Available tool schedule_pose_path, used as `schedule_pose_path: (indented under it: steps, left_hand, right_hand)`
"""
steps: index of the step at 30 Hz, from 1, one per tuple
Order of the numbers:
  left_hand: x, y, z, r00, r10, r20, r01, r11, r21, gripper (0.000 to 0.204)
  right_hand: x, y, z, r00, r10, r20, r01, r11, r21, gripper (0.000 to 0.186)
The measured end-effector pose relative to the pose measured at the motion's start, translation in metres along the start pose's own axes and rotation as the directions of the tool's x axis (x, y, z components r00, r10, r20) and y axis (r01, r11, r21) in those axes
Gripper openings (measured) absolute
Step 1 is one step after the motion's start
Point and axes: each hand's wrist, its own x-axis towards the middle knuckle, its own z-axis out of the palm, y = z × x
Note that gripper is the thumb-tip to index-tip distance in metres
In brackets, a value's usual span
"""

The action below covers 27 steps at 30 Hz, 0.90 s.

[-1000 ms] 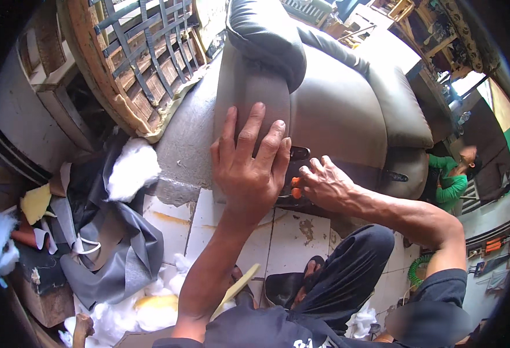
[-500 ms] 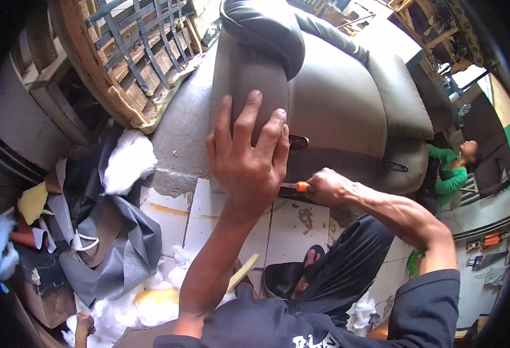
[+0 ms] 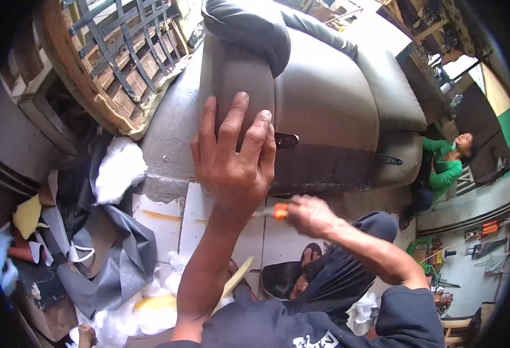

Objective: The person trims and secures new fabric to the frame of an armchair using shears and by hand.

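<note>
A brown upholstered sofa [image 3: 330, 93] stands in front of me. My left hand [image 3: 234, 148] lies on the front of its padded arm [image 3: 240, 78], fingers spread and holding nothing. Beside its fingertips, a dark oval fitting [image 3: 287, 140] sits on the sofa front. My right hand [image 3: 314, 217] is closed around what looks like a screwdriver [image 3: 280, 211], with an orange handle and a thin metal shaft. The shaft points left, toward my left wrist, which hides its tip. This hand is below the sofa's lower edge, over the white tiles.
Grey and black cover scraps [image 3: 113, 255] and white stuffing [image 3: 118, 168] lie at the left. Beyond them leans a wooden frame with woven straps [image 3: 124, 55]. A person in a green top [image 3: 443, 165] is at the right. Tools hang on the right wall [image 3: 481, 272].
My right hand has drawn the screwdriver down and left, away from the sofa's lower edge. The left hand stays against the sofa arm. The whole view has shifted slightly.
</note>
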Motion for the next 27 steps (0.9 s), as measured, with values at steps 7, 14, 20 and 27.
schedule_pose_path:
  steps: [7, 14, 20, 27]
  left_hand:
    - [0.0, 0.004, -0.001, 0.999, -0.026, 0.046, 0.027, 0.999, -0.023, 0.024]
    - [0.003, 0.005, -0.002, 1.0, -0.012, 0.028, 0.012, 1.0, 0.005, 0.021]
    - [0.001, 0.005, 0.002, 1.0, 0.016, 0.011, -0.016, 1.0, 0.007, 0.019]
    - [0.01, 0.018, 0.007, 1.0, 0.008, -0.022, -0.005, 0.994, 0.113, 0.015]
  right_hand:
    - [0.014, 0.024, -0.093, 0.983, -0.168, -0.078, 0.089, 0.796, -0.599, 0.026]
    - [0.03, 0.006, -0.095, 0.981, -0.194, 0.024, 0.16, 0.728, -0.666, 0.027]
    - [0.033, 0.02, -0.087, 0.985, -0.161, 0.067, 0.172, 0.845, -0.507, 0.035]
    - [0.036, 0.027, -0.078, 0.988, -0.025, 0.151, 0.065, 0.963, -0.261, 0.022]
